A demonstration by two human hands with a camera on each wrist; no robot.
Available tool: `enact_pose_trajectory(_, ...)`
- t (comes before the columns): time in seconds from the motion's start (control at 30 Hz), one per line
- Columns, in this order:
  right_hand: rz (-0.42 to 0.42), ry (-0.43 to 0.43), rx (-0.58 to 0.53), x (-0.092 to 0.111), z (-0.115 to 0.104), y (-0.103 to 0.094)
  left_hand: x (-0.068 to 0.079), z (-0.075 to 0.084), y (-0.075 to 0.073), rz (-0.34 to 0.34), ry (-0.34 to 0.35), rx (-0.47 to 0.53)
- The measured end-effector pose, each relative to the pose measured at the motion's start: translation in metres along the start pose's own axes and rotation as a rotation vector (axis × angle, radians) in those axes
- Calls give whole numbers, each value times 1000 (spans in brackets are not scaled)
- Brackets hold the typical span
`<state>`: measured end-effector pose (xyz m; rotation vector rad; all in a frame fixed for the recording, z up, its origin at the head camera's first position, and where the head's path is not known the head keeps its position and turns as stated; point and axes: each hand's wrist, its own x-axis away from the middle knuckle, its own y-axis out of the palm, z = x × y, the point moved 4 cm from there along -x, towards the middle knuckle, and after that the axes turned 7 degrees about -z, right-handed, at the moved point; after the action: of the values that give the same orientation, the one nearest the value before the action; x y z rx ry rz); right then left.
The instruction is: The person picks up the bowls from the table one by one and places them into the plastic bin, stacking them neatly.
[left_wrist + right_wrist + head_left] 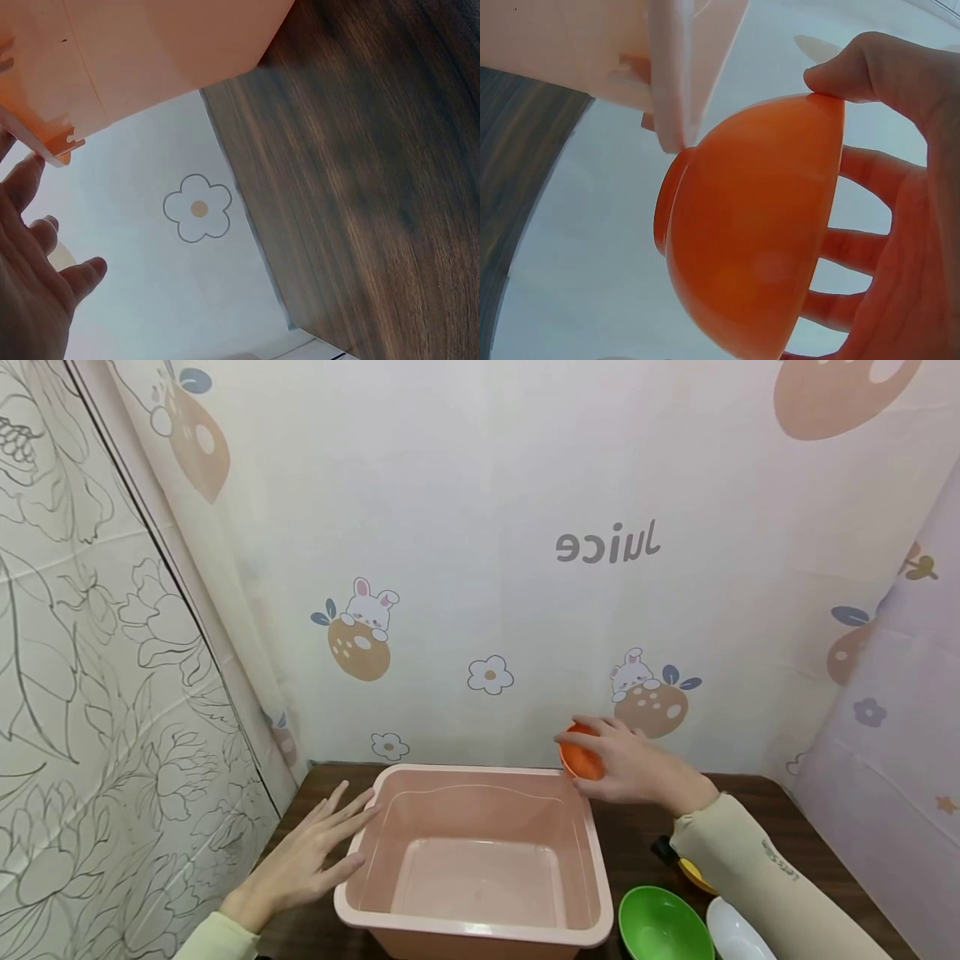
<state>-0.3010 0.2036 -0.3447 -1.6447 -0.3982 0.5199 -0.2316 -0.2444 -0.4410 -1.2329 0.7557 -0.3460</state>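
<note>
My right hand [633, 764] holds an orange bowl [582, 762] tilted on its side above the far right corner of a pink plastic basin [480, 929]. In the right wrist view the thumb and fingers grip the rim of this bowl [750, 225], and its foot overlaps the basin's rim [671, 82]. At the basin's left side, my left hand [311, 852] has its fingers spread, with the fingertips right at the rim. The left wrist view shows that hand [34, 255] beneath the lip of the basin [172, 45].
A green bowl [663, 922] stands right of the basin. Beside it are a white dish [738, 931] and a yellow thing [697, 877] with a black end, partly under the right sleeve. A patterned curtain [480, 527] rises behind the dark wooden table [757, 810].
</note>
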Motion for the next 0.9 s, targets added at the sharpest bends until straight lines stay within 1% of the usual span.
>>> enact_pose_trajectory(0.23,-10,7,-6,-6,-6,-3,0,-1,0,3,10,6)
enact_pose_trajectory(0.37,-14,-5,-3,-8,-11,-5,0,-1,0,-3,1,7)
enact_pose_trajectory(0.6,-39,-41,-14,-14,-23,-7,-1,-1,1,-14,-2,-1)
enact_pose_trajectory(0.9,-38,-95,-5,-22,-40,-4,-1,-2,1,-7,-1,1)
